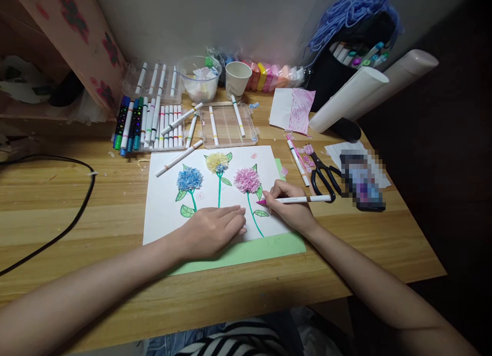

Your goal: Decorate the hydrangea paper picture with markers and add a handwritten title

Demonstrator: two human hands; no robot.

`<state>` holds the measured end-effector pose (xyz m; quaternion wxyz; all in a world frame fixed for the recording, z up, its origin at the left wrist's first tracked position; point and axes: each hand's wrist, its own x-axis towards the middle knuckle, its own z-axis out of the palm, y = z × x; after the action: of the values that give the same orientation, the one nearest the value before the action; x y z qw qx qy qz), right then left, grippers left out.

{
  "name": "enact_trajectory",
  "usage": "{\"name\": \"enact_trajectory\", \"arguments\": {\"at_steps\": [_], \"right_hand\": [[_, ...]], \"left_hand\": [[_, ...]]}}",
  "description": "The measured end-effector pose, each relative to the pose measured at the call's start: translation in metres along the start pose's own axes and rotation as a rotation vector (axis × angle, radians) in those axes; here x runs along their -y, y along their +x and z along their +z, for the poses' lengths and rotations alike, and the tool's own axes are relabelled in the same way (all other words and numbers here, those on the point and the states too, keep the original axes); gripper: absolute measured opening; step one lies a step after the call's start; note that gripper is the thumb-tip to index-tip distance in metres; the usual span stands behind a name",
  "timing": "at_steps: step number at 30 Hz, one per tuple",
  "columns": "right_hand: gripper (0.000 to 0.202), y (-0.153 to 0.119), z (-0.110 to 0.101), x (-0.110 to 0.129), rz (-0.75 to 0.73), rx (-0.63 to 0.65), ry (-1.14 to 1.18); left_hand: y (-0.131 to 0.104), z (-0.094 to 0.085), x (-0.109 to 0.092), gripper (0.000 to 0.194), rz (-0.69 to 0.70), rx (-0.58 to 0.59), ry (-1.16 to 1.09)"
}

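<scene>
My left hand [213, 229] lies flat, palm down with fingers stretched, on a white sheet of paper [163, 225], covering the lower part of the middle stem. Between the thumb and fingers of my right hand [292, 211] is a white marker [303, 199], its pink tip at the paper near the right stem. Three flowers are on the sheet: a blue one [189, 179], a yellow one [216, 163] and a pink one [247, 180], with shredded-looking raised heads, green stems and drawn leaves. A light green sheet [277, 246] shows beneath the white paper.
Capped markers fill a clear case [172, 125] at the back left. Behind stand a plastic bowl [200, 82] and a paper cup [238, 79]. Black-handled scissors [325, 176], another marker [298, 164] and a phone [365, 184] lie right. A black cable [82, 207] loops on the left.
</scene>
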<state>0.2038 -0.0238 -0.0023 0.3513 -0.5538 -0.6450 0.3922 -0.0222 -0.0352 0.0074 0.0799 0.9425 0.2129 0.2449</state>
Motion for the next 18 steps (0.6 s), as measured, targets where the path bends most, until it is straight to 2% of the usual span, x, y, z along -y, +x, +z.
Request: {"name": "enact_trajectory", "arguments": {"at_steps": [18], "right_hand": [[0.031,0.0,-0.001,-0.0009,-0.009,0.031,-0.03]], "left_hand": [[-0.0005,-0.0003,0.0,0.026,-0.001,0.002,0.02]]}}
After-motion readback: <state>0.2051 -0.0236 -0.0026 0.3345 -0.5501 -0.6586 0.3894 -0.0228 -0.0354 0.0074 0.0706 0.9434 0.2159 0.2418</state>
